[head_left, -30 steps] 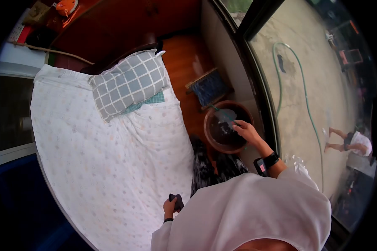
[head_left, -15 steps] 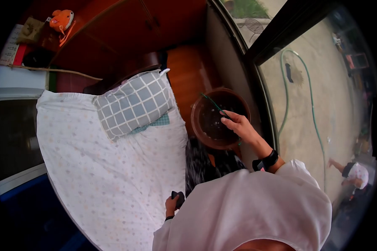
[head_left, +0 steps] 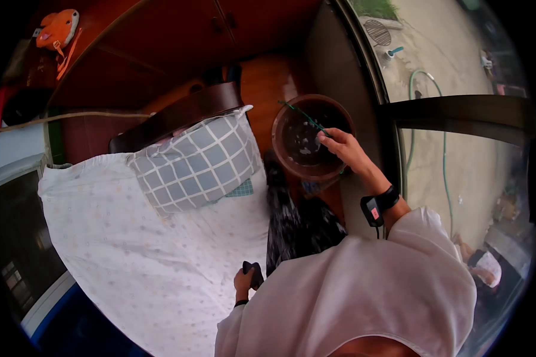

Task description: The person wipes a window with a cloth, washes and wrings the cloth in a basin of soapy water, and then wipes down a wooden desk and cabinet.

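The right hand [head_left: 339, 146] pinches the near end of a green stick [head_left: 304, 115], its long axis slanting forward and left over the tub [head_left: 307, 177]. The left hand [head_left: 242, 279], wrapped round a black object [head_left: 256, 276] by the bed [head_left: 161, 256], is well apart, farther from the tub.

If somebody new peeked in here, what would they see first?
Probably the big white sheet on the left, with a grey checked pillow at its far end. Next might be the right hand, holding a thin green thing over the round brown tub. Then perhaps the bright orange toy-like thing in the upper left corner.
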Available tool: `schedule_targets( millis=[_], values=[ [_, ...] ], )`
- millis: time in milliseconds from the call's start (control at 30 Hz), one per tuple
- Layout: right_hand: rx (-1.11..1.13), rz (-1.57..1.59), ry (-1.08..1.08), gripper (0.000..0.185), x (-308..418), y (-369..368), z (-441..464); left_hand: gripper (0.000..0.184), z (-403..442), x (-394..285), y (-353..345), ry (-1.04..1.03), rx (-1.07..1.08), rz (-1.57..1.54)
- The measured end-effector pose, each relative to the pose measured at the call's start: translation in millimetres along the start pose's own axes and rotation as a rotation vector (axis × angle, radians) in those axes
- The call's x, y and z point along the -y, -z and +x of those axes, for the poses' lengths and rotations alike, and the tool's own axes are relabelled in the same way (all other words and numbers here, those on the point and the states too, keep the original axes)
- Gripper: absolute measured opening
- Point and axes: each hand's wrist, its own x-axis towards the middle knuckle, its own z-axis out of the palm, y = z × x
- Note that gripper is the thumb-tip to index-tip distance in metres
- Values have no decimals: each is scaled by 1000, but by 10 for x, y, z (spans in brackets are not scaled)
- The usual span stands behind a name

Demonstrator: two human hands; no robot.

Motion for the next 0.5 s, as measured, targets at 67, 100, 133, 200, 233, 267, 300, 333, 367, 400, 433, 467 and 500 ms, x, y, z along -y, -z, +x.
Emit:
schedule_targets(
  millis=[67,100,133,200,233,267,300,333,367,400,433,467,500],
  values=[
    [-10,-71,-9,39,-81,19,377,55,65,-113,167,-6,-25,-4],
    [-20,-140,-7,40,-157,27,558,55,75,-126,215,-3,-19,0],
    [-34,-196,-10,44,-276,29,767,55,93,-134,254,15,-4,42],
    [-30,-244,-60,46,-337,14,1129,55,117,-65,281,48,23,84],
    [-26,-293,-105,48,-386,12,1315,56,82,-76,321,73,63,50],
    [-39,-339,-124,52,-487,-2,1512,57,89,-49,316,93,81,60],
    [-38,-339,-131,52,-630,-34,1716,57,68,1,311,114,99,71],
    [-70,-370,-144,53,-816,-57,1947,57,35,80,284,126,100,57],
    [-102,-401,-157,54,-863,-71,2120,57,8,88,281,139,100,43],
    [-74,-401,-221,52,-912,-73,2282,56,-28,102,278,166,110,69],
    [-73,-404,-228,52,-1086,-71,2506,56,-57,117,275,168,116,71],
    [-100,-428,-226,50,-1394,-81,2774,56,-90,165,258,195,124,57],
    [-130,-454,-229,49,-1602,-52,2930,56,-107,172,245,220,137,45]
  ],
)
